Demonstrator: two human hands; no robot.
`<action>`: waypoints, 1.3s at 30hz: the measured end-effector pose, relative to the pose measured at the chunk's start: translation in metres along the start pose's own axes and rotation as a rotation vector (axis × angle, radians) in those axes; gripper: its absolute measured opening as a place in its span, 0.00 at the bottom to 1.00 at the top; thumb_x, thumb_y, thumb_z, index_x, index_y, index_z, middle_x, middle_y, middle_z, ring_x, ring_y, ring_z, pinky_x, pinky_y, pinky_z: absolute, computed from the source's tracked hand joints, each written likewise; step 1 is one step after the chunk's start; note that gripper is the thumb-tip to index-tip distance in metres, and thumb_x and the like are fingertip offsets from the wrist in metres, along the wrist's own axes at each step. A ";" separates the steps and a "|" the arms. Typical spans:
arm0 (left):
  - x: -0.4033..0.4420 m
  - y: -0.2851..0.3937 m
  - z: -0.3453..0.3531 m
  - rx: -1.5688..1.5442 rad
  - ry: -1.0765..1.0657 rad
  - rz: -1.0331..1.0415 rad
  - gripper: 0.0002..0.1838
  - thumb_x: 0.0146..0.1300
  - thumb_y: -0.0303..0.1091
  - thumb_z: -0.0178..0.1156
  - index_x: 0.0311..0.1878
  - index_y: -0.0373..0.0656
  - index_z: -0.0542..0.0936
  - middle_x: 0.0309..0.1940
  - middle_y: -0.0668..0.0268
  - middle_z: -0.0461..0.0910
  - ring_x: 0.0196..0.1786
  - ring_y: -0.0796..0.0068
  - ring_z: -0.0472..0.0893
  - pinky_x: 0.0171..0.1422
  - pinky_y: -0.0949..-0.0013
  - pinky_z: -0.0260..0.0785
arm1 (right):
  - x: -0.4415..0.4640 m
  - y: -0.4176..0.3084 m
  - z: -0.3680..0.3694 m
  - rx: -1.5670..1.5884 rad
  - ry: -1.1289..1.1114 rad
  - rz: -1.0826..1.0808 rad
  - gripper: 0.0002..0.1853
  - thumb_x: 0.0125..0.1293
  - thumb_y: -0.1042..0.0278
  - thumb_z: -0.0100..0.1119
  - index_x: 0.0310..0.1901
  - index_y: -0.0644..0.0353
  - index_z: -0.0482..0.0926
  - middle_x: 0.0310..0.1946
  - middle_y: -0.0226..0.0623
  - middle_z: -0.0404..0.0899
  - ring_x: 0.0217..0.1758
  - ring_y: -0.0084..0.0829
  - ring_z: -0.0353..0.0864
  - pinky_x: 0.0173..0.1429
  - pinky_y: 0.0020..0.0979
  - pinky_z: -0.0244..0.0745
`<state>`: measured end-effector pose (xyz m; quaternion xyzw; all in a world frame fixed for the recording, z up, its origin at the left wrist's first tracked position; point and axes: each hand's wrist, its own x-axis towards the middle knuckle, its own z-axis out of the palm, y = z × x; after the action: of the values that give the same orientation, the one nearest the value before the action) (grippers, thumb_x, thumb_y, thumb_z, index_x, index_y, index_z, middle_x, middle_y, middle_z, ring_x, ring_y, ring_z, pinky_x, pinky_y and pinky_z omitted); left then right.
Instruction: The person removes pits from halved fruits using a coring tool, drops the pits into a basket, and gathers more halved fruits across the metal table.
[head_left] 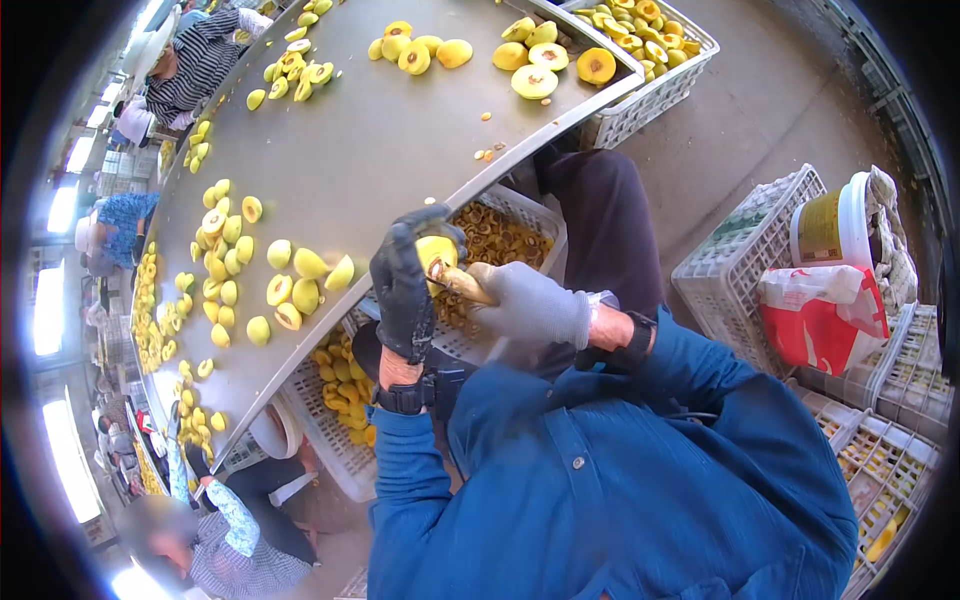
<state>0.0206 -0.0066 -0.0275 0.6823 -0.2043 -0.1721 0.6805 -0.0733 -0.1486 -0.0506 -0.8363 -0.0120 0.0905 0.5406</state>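
My left hand (402,290), in a black glove, is closed around a yellow peach half (434,250) with its cut side facing right. In my right hand (535,305), gloved in grey, is a pitting knife with a wooden handle (468,286). The tool's tip meets the reddish middle of the fruit, and its exact shape is partly hidden. Both hands are above a white crate (553,225) holding many brown peach pits (500,235). Left of my hands, several peach halves (305,295) lie on the metal table (370,150).
A crate of peach halves (640,35) stands at the table's far right corner. Below the table edge is another crate with yellow fruit (343,385). Stacked crates (745,265), a white bucket (832,225) and a red bag (822,315) are at right. Other people (245,550) sit along the table's left side.
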 end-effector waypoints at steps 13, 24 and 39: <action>-0.025 -0.003 0.020 -0.147 0.269 0.203 0.35 0.75 0.59 0.40 0.57 0.30 0.74 0.40 0.55 0.81 0.41 0.63 0.82 0.48 0.60 0.79 | -0.007 -0.006 0.020 0.427 -0.027 -0.024 0.12 0.62 0.67 0.59 0.44 0.67 0.76 0.24 0.48 0.80 0.27 0.37 0.83 0.35 0.37 0.76; -0.018 0.007 0.006 -0.237 0.246 0.125 0.37 0.74 0.63 0.40 0.49 0.31 0.77 0.31 0.54 0.82 0.32 0.62 0.82 0.40 0.62 0.79 | -0.006 -0.026 0.004 0.101 0.039 -0.141 0.16 0.63 0.61 0.61 0.42 0.67 0.77 0.26 0.55 0.80 0.32 0.52 0.83 0.37 0.43 0.75; -0.023 0.011 -0.005 -0.141 0.252 0.109 0.33 0.76 0.56 0.42 0.43 0.30 0.80 0.27 0.56 0.81 0.31 0.64 0.82 0.40 0.64 0.78 | 0.009 -0.026 -0.003 0.145 -0.182 -0.108 0.17 0.68 0.56 0.61 0.46 0.64 0.77 0.26 0.38 0.82 0.30 0.25 0.83 0.36 0.30 0.77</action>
<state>0.0028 0.0091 -0.0176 0.6370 -0.1415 -0.0615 0.7553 -0.0621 -0.1396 -0.0272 -0.7815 -0.0995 0.1376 0.6003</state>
